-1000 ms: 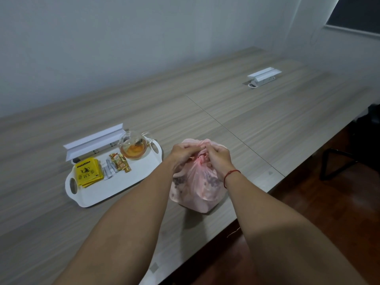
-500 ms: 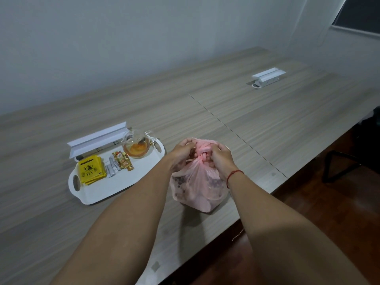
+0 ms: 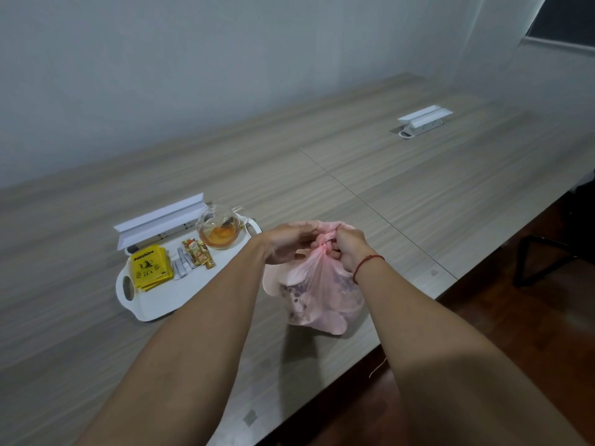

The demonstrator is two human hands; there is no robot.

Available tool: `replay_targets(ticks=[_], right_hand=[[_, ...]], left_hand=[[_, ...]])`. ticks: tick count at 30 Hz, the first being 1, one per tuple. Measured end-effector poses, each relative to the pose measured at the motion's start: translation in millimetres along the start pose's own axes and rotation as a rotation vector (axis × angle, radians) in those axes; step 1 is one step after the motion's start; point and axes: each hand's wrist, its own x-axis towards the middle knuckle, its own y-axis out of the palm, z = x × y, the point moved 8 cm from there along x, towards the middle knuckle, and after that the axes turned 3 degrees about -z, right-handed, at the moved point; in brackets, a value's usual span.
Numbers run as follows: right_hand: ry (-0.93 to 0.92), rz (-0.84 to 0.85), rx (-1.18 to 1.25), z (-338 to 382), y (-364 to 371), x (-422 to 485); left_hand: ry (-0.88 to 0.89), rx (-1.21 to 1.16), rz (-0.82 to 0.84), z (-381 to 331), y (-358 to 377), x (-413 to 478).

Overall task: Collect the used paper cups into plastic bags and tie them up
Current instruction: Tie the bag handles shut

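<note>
Step in hand: tying; the cups appear already collected, the bag [image 3: 317, 297] is gathered at the neck and a knot [image 3: 324, 244] is formed at its top; judged late in the task, with the collecting done for this bag and the tie-off near its end;

Left hand [image 3: 289, 243]: fingers curled round the bag's loose top on the left of the knot, clamped on plastic; fingertips partly hidden behind the knuckles;

Right hand [image 3: 349, 249]: fingers curled, pinching the other end of the top on the right of the knot and touching it; red cord on the wrist;

Bag: pink, thin, translucent; stands on the desk [image 3: 418, 194] close to its near edge, directly below both hands, between the forearms; neck drawn up taut to the knot; body bulging, resting on the desk;

Cups [image 3: 299, 291]: dim patterned shapes seen through the plastic in the lower half of the bag; number cannot be told;

Next move, as a judgement: draw the two ends outward to cinch the knot, or cross them for a second throw; calls for an even, steady pull from both hands, since the film looks thin and may tear or slip; a sideways tug could tip the bag off the edge;

Also present: white tray [image 3: 167, 304] left of the bag and apart from it, bearing a glass teapot [image 3: 220, 231] and yellow tea packets [image 3: 149, 268]
</note>
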Motion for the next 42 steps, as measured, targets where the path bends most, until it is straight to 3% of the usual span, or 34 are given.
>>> replay_targets(ticks=[3,9,15,21,23,29,30,32,35,37,40,42], right_hand=[[-0.011,-0.043,0.004,-2.7,-2.4,-4.0],[-0.054,0.018,-0.053,-0.4,11.2,-14.4],[-0.016,-0.019,0.031,-1.8,8.6,-7.9],[0.002,0.094,0.12,-9.7,23.0,-13.1],[0.022,0.095,0.141,-9.6,23.9,-13.7],[-0.203,0.077,-0.083,2.9,6.2,-12.7],[-0.225,0.049,-0.083,2.8,2.5,-12.3],[-0.221,-0.001,-0.056,-0.7,0.2,-11.5],[-0.172,-0.01,-0.061,-7.5,2.6,-15.2],[-0.152,-0.004,-0.05,-8.0,2.9,-16.7],[-0.1,-0.032,0.035,-5.2,-1.0,-14.0],[-0.086,-0.064,0.048,-0.8,-10.1,-10.1]], left_hand=[[-0.045,-0.105,-0.133,10.1,-14.8,2.5],[0.063,0.018,-0.375,6.4,-25.7,4.1],[0.028,-0.204,-0.213,9.7,-17.1,2.5],[0.065,0.033,-0.314,2.6,-27.3,0.4],[0.096,0.013,-0.303,1.2,-27.6,2.7],[0.051,-0.547,-0.253,18.8,-23.2,-4.9],[0.066,-0.513,-0.251,23.8,-22.8,-5.5],[0.099,-0.218,-0.291,34.3,-24.4,-5.7],[0.235,0.119,-0.442,26.5,-23.9,-8.0],[0.279,0.051,-0.54,19.0,-22.1,-10.5],[0.18,-0.25,-0.494,27.3,-18.9,0.1],[0.139,-0.26,-0.515,32.6,-29.0,9.1]])
